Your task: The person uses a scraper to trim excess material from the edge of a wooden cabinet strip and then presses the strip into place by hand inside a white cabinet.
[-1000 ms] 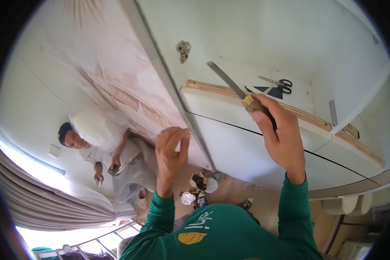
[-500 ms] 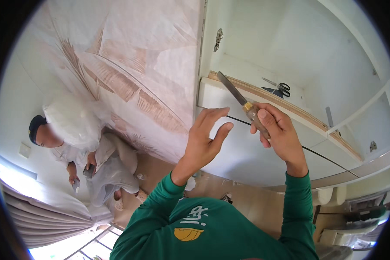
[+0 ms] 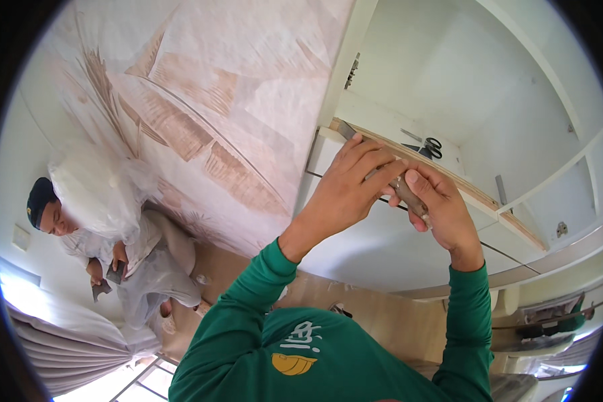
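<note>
A chisel [image 3: 412, 196] with a worn, stained handle slants up and left in front of the white cabinet. My right hand [image 3: 447, 213] is closed around its handle, thumb along the top. My left hand [image 3: 350, 181] lies over the blade and the neck of the handle, its fingers bent across them; only the blade's end shows beyond the fingers. How firmly those fingers grip is partly hidden. Just behind my hands runs a raw wooden strip [image 3: 463, 189] along the cabinet's front edge. Black-handled scissors [image 3: 433, 148] lie inside the cabinet, behind that strip.
A metal hinge [image 3: 351, 72] sits on the cabinet's left side. To the left stands a wall panel with a leaf print [image 3: 187, 127]. Another person [image 3: 124, 248] is at the lower left, holding flat dark pieces, near a grey curtain [image 3: 63, 352].
My left hand has moved from beside the chisel, fingers apart, onto its blade and neck. The chisel stays in my right hand. The view has shifted slightly.
</note>
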`<state>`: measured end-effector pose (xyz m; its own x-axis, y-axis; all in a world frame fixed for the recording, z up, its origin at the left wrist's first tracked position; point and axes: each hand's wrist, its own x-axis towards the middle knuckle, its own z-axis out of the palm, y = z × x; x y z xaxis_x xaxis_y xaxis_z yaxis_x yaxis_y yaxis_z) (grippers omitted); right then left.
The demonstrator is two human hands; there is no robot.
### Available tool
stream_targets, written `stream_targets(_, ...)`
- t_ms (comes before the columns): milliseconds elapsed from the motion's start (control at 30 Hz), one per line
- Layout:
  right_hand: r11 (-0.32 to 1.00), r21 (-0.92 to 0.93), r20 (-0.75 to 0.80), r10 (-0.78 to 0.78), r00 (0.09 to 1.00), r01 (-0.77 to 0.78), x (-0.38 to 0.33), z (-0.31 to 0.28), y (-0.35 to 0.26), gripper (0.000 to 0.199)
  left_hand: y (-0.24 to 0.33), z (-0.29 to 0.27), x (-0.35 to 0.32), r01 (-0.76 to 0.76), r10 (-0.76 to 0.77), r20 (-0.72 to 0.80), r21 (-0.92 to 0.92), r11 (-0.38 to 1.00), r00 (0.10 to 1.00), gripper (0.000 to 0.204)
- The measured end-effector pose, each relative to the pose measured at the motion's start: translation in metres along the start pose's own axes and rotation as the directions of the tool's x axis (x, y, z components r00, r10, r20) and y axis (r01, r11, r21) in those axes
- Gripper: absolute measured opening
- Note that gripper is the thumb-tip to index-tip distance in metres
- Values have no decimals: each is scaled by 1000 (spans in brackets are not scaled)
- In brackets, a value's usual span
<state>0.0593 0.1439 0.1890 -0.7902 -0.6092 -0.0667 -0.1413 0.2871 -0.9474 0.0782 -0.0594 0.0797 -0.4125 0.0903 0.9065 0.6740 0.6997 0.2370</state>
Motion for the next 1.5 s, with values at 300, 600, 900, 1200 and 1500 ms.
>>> stream_targets(300,974,-222,-11,-58,998,54,0,7,-5,44,-7,2,-4,32,-33,-57,-18,999,998,57)
stream_targets(600,960,-251,-39,-137,990,123,-1,16,6,50,-18,4,-12,-18,15,-68,-47,999,998,55)
stream_targets(900,994,29,81,-107,991,105,11,2,13,54,-32,0,-8,-94,94,-22,34,995,995,47)
stream_targets(1200,902,418,249,2,968,-110,4,5,29,52,-19,-22,-13,-99,97,24,116,988,995,40)
stream_targets(1500,762,-487,-1,-489,872,426,-6,-4,30,54,-10,2,-12,-144,168,-113,194,970,979,44)
